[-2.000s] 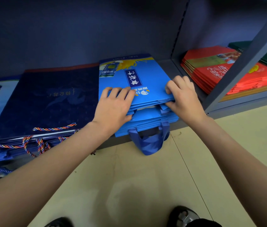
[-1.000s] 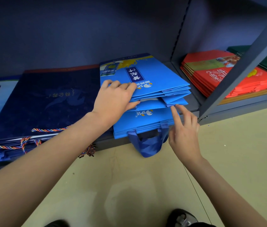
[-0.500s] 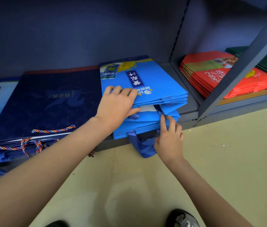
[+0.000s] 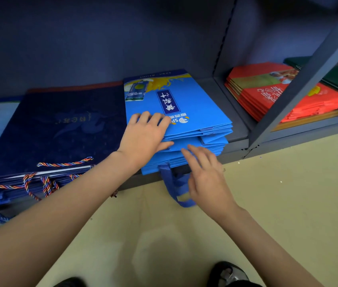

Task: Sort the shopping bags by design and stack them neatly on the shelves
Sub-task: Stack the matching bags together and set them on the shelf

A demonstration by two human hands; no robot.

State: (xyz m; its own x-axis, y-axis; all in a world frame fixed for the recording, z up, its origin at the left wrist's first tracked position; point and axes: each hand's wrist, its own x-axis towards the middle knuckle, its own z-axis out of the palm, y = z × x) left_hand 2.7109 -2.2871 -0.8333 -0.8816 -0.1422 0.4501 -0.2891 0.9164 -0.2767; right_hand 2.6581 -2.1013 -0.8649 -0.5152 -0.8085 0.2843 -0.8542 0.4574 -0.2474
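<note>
Here, blue bag stack [image 4: 193, 112] under left hand [image 4: 143, 137].

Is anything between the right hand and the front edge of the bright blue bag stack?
Nothing visible: the right hand hovers open at the bright blue bag stack, partly covering a hanging blue handle. The left hand presses on top.

Two hands [image 4: 143, 137], five bag stacks [image 4: 184, 112].

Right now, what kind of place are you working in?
Probably a stockroom or shop storage area: metal shelving close to the floor holds flat stacks of folded bags sorted by design: bright blue bags, navy bags with twisted rope handles, and red bags in the next bay.
</note>
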